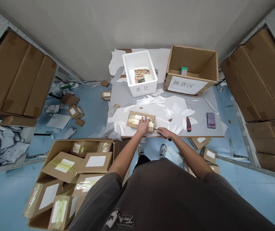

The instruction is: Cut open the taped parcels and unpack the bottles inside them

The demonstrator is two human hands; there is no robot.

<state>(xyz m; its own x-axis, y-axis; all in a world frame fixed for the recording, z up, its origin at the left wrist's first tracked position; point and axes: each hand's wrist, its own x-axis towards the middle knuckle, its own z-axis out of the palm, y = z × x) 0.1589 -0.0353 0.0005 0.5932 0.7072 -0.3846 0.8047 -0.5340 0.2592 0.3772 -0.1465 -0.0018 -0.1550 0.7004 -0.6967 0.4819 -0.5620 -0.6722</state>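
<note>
Dark grey T-shirt cloth (161, 192) fills six o'clock, nearest the camera. At the dial's centre, a brown oblong cardboard parcel (134, 119) with shiny yellowish tape lies by the near edge of a grey tabletop (201, 108). The left hand (143, 124) lies flat on top of it, fingers loosely spread, clasping nothing. At four o'clock the right hand (165, 132) is curled round a slim black-and-yellow hand tool (168, 139), whose tip meets or nearly meets the parcel's right end; I cannot tell which. Around the parcel, a white foam box (152, 85) stands at twelve, an open brown cardboard carton (195, 57) between one and two, and a red-and-black hand tool (188, 124) lies at three.
</note>
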